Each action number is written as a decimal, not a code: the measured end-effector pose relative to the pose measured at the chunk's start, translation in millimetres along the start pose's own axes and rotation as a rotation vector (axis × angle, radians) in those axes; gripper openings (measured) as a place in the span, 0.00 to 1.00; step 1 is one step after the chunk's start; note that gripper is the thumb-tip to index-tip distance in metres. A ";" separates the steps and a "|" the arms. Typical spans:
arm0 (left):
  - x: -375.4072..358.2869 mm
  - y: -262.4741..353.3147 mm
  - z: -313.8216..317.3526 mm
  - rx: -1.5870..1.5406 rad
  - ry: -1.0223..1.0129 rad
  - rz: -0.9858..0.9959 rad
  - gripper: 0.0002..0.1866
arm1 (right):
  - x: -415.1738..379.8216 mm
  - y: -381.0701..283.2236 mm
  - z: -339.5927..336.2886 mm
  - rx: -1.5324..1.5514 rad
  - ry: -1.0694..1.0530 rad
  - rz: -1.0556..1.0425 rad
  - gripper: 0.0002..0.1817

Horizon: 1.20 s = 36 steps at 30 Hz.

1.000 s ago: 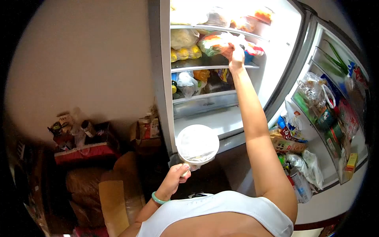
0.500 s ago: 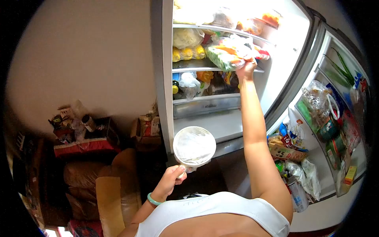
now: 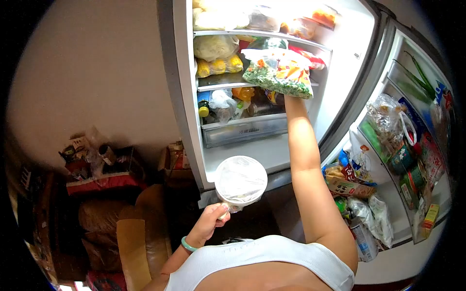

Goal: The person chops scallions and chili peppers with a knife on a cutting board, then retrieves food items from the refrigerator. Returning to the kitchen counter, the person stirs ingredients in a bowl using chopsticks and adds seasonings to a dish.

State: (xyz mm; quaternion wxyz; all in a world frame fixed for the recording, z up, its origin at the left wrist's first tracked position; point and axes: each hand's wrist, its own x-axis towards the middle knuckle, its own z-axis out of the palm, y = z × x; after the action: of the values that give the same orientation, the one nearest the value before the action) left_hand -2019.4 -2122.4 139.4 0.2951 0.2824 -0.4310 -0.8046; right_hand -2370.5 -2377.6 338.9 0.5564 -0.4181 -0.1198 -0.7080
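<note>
My left hand (image 3: 213, 219) is closed around the short handle of a round white pan or bowl (image 3: 241, 180), its top covered with clear film. It is held low in front of the fridge. My right arm (image 3: 305, 145) reaches up into the fridge, and a clear bag of chopped green and orange vegetables (image 3: 279, 77) covers my right hand. The bag is tilted toward me at the front of the middle shelf, supported by that hand, whose fingers are hidden. Behind it sit a dark green item (image 3: 268, 43) and a red packet (image 3: 310, 59).
The fridge door (image 3: 388, 160) stands wide at right, its racks full of bags and packets. Yellow wrapped items (image 3: 219, 66) and a pale bag (image 3: 216, 47) share the middle shelf. A clear drawer (image 3: 245, 130) is below. A brown leather seat (image 3: 104, 223) lies at left.
The vegetable bag has come forward and turned, so its green contents face me and my right hand disappears behind it. The view has shifted slightly; my left hand keeps its hold.
</note>
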 end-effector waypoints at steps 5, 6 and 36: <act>1.5 -0.7 0.7 -0.018 -0.009 -0.014 0.15 | -10.8 -15.6 -2.4 -0.016 0.002 -0.017 0.32; 2.0 -1.2 -0.6 -0.004 -0.011 -0.004 0.15 | -17.4 -15.9 12.5 -0.011 0.000 -0.009 0.33; -5.9 5.4 -22.8 0.028 -0.200 -0.065 0.15 | 7.7 17.8 49.8 -1.745 -0.288 0.199 0.17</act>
State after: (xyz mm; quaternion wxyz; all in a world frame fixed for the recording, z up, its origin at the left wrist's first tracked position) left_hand -1998.0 -2132.7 134.5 0.2202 0.2184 -0.4600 -0.8320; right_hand -2332.1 -2357.6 370.2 0.0781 -0.7867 0.4303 -0.4358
